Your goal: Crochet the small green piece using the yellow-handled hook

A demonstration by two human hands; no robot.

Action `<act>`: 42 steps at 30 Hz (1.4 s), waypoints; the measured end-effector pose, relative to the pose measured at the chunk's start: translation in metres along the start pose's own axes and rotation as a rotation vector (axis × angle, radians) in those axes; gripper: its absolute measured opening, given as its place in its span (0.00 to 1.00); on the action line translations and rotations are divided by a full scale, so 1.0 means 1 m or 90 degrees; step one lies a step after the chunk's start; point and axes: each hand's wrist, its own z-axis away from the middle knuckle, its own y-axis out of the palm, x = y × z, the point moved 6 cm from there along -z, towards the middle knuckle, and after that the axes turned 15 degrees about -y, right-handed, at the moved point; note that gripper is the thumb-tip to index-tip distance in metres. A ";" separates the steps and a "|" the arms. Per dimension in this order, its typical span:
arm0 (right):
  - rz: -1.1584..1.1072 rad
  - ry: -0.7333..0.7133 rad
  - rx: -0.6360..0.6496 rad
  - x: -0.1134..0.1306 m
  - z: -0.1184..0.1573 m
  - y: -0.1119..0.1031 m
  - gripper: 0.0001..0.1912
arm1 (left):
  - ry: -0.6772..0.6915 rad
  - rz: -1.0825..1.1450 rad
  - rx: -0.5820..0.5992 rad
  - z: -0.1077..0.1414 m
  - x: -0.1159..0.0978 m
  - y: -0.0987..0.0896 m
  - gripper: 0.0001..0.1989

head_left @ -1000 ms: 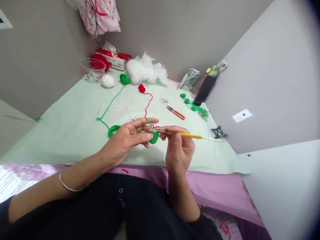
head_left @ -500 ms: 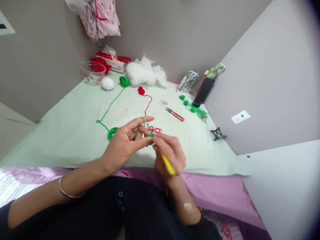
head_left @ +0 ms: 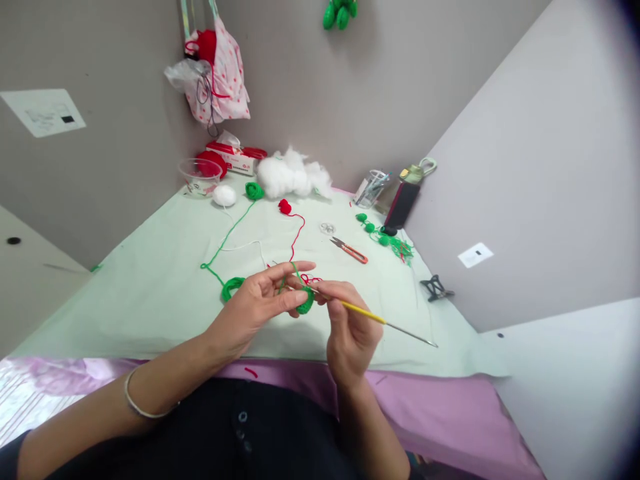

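Between the thumb and fingers of my left hand (head_left: 265, 297) is a small green crochet piece (head_left: 305, 302). Green yarn (head_left: 296, 272) runs from it up over my raised left index finger. My right hand (head_left: 353, 327) grips a crochet hook (head_left: 365, 313) by its yellow handle. The hook's front end meets the upper edge of the piece, its tip partly hidden by my fingers; its thin metal rear end points down to the right. A loose green yarn coil (head_left: 231, 289) lies just beyond my left hand, and tangled red yarn (head_left: 311, 279) shows behind my fingers.
Thread snips (head_left: 349, 250) lie beyond my right hand, near a small clear dish (head_left: 327, 229). Farther back are white stuffing (head_left: 290, 175), a green yarn ball (head_left: 254, 191), a white ball (head_left: 225, 195) and a clear tub (head_left: 200, 179). Green crocheted pieces (head_left: 370, 228) and a phone (head_left: 403, 205) stand right.
The hook has swung from steeply downward to a flatter slant, its rear end now showing at the right. The green piece is turned into fuller view. My head view has tilted upward.
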 end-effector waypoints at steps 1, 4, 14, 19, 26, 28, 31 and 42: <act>0.043 -0.040 0.004 0.003 0.002 0.001 0.14 | 0.011 0.004 -0.008 0.000 0.000 0.001 0.20; 0.185 -0.184 0.022 0.015 0.008 0.004 0.20 | -0.030 0.059 0.008 -0.002 0.004 0.002 0.22; -0.130 0.107 -0.060 -0.007 -0.001 -0.005 0.09 | -0.040 0.043 0.019 -0.005 0.002 -0.002 0.15; -0.146 0.173 -0.080 -0.017 0.005 -0.005 0.09 | 0.003 -0.067 0.048 -0.001 0.002 0.000 0.16; -0.223 0.239 -0.114 -0.025 0.004 -0.005 0.12 | 0.020 -0.082 0.020 0.003 -0.003 -0.003 0.17; -0.218 0.231 -0.105 -0.024 0.003 -0.006 0.13 | 0.017 -0.092 0.014 0.003 -0.004 -0.002 0.17; -0.195 0.209 -0.075 -0.019 0.003 -0.009 0.12 | 0.020 -0.124 0.003 0.004 -0.005 -0.002 0.17; 0.022 -0.069 0.074 0.017 -0.006 -0.012 0.14 | 0.234 -0.328 -0.130 0.015 -0.017 -0.002 0.13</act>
